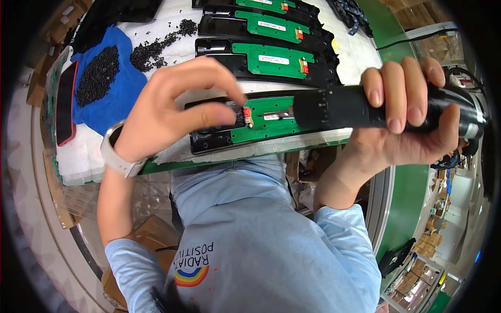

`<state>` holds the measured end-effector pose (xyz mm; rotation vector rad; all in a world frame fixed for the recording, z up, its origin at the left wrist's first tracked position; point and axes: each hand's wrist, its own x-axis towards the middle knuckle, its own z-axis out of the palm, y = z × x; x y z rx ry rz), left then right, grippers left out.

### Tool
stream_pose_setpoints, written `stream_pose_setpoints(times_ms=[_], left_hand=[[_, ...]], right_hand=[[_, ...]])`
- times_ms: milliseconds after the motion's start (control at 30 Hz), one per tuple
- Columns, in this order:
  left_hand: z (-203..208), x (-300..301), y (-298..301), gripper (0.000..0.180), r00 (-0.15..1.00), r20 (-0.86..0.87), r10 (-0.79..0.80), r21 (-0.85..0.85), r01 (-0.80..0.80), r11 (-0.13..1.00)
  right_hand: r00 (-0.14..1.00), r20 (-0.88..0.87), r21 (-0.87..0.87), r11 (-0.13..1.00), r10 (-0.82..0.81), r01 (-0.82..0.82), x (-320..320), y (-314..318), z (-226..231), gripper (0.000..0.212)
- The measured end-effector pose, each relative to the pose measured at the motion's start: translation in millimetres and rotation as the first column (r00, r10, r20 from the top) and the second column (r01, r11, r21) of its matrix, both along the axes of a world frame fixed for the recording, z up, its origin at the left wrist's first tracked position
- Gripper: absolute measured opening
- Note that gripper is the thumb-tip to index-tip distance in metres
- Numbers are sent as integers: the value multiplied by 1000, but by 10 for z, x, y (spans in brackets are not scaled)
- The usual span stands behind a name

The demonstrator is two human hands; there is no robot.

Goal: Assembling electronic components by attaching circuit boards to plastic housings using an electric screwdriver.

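Observation:
My right hand [412, 112] is wrapped round a black electric screwdriver [334, 109], held level with its metal bit pointing left. The bit lies over the green circuit board [266, 133] in the nearest black plastic housing [209, 141]; whether it touches the board I cannot tell. A small red connector [247, 116] sits at the board's left end. Over that housing's left end hovers my left hand [182, 99], slightly blurred, fingers curled and thumb apart from the index finger. Nothing shows between its fingertips. A pale-banded watch [117, 151] is on the left wrist.
Several similar housings with green boards [271, 60] lie in a row behind. Small black screws [96, 75] are heaped on a blue cloth [122, 52], with more loose ones [156, 49] on the white mat [86, 156]. A red-edged phone [66, 104] lies at the far left.

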<state>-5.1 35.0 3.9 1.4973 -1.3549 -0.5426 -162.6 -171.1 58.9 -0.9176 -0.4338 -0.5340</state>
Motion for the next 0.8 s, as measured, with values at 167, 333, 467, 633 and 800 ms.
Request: stream_pose_setpoints(times_ms=[167, 333, 467, 633, 800], left_hand=[[-130, 20, 128, 23, 950, 313, -21, 95, -9, 995], [-141, 27, 86, 24, 932, 347, -105, 128, 64, 990], [-177, 14, 82, 21, 941, 325, -97, 120, 61, 991], [-195, 0, 78, 20, 931, 350, -99, 83, 74, 994], [-203, -11, 78, 20, 924, 371, -91, 74, 68, 995]], right_hand=[[996, -64, -310, 950, -58, 35, -175, -114, -1, 38], [997, -35, -479, 877, -65, 41, -205, -130, -46, 40], [974, -96, -476, 869, -203, 134, -260, -29, -27, 40], [919, -187, -492, 843, -347, 219, -227, 72, 38, 39], [885, -253, -537, 817, -391, 208, -202, 107, 75, 37]])
